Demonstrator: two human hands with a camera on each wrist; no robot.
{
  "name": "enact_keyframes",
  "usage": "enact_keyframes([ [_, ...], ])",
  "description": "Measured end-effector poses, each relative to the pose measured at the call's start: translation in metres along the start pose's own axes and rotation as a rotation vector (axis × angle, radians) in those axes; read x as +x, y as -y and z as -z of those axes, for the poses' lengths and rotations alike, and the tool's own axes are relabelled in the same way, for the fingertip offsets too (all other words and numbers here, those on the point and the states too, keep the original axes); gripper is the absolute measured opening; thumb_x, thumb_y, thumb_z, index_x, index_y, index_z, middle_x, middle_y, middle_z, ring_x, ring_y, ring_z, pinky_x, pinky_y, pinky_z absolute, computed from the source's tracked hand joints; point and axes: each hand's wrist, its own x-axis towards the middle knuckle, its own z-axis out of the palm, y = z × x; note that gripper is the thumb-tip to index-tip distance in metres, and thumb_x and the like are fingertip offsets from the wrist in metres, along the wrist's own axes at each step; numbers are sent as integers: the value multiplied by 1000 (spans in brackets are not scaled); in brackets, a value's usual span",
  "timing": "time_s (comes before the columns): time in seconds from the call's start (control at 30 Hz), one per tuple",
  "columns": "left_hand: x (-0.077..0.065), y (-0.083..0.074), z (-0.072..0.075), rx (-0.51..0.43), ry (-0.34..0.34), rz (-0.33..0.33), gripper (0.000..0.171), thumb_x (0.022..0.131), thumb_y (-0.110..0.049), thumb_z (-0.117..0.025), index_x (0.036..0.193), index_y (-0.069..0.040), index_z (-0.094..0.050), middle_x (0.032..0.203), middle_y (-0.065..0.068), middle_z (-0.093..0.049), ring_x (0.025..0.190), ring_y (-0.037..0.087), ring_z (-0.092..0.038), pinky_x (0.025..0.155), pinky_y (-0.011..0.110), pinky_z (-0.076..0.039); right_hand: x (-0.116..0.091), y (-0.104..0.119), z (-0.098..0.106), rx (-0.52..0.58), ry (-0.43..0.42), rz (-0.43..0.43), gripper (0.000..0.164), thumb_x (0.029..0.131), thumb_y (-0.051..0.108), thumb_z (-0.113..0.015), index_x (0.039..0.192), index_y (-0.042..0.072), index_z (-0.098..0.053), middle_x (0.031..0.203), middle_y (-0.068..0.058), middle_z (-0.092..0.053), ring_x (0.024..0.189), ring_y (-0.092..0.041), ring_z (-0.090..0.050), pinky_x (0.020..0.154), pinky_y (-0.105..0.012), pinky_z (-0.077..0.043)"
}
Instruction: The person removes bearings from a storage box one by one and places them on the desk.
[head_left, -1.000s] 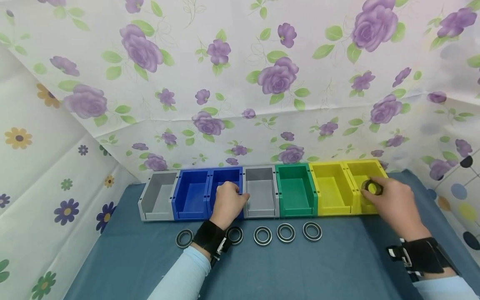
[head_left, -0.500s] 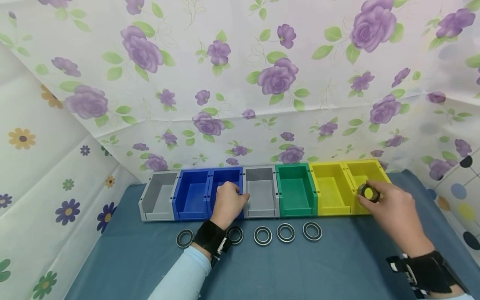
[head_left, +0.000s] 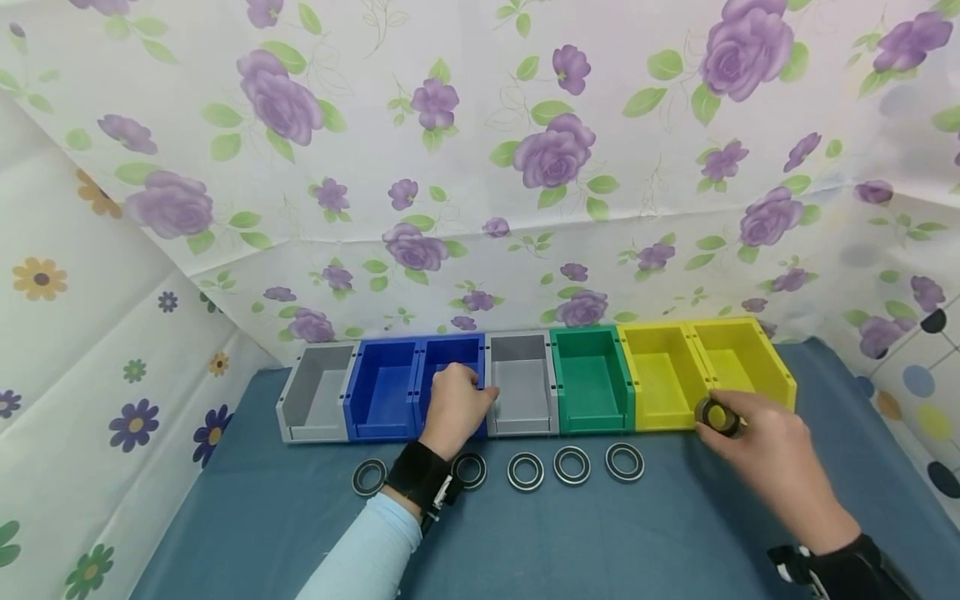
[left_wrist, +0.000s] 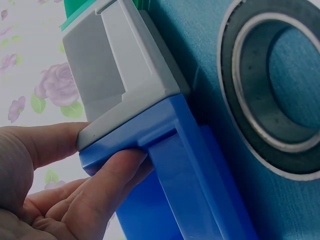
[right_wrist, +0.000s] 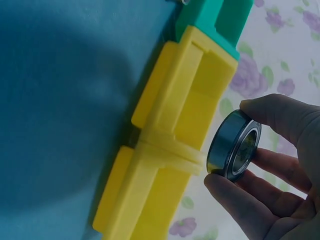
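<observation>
My right hand [head_left: 772,458] pinches a ball bearing [right_wrist: 226,145] between thumb and fingertips, tilted, in front of the right-hand yellow bin [head_left: 731,346]. In the right wrist view the bearing shows a dark outer band and a bright ring. My left hand [head_left: 460,404] grips the adjoining walls of a blue bin [left_wrist: 175,130] and a grey bin [left_wrist: 125,85], thumb on the grey side, fingers inside the blue one. Several more bearings lie flat in a row before the bins, among them one bearing [head_left: 625,478] on the right and one [left_wrist: 232,105] near my left wrist.
The bins stand side by side: a grey bin [head_left: 322,392], another blue bin [head_left: 382,392], a green bin [head_left: 592,379] and a second yellow bin [head_left: 663,375] complete the row. A blue cloth [head_left: 585,542] covers the table. Flowered sheeting [head_left: 480,167] hangs behind.
My right hand has drawn the bearing toward me and slightly left, from over the right-hand yellow bin to its front edge. The left hand stays in place.
</observation>
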Motion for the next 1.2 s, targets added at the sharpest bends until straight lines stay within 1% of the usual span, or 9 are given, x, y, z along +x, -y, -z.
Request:
enact_keyframes([
  [0.33, 1, 1, 0, 0, -2, 3, 49, 81, -25, -71, 51, -13, -35, 51, -8, -20, 37, 9, -25, 36, 22, -21, -13, 6, -16, 9, 144, -62, 49, 67, 27, -81, 108, 5, -66, 99, -14, -63, 87, -30, -60, 68, -46, -49],
  [0.5, 1, 2, 0, -1, -5, -8, 49, 81, -25, -71, 51, -13, -35, 50, -8, -20, 37, 9, -26, 36, 22, -21, -18, 6, -23, 25, 177, -64, 47, 67, 26, -81, 107, 6, -66, 98, -12, -62, 88, -29, -59, 68, -45, -50],
  [0.73, 1, 2, -1, 1, -1, -8, 48, 81, -25, -71, 51, -13, -35, 50, -8, -20, 37, 9, -26, 36, 22, -22, -21, 7, -33, 13, 235, -81, 44, 65, 25, -82, 103, 8, -67, 95, -8, -62, 85, -25, -58, 67, -43, -49],
  [1.03, 1, 2, -1, 1, -9, -11, 48, 81, -25, -71, 51, -13, -36, 50, -8, -21, 37, 9, -27, 36, 22, -22, -22, 3, -41, -8, 303, -116, 49, 63, 29, -83, 104, 8, -68, 97, -8, -63, 87, -26, -59, 68, -44, -49],
  [1.2, 1, 2, 0, -1, -11, -14, 48, 81, -25, -71, 51, -13, -35, 50, -8, -20, 37, 9, -26, 36, 22, -21, -22, 2, -44, -11, 325, -125, 49, 63, 30, -83, 104, 9, -68, 98, -7, -63, 87, -26, -59, 68, -44, -49],
])
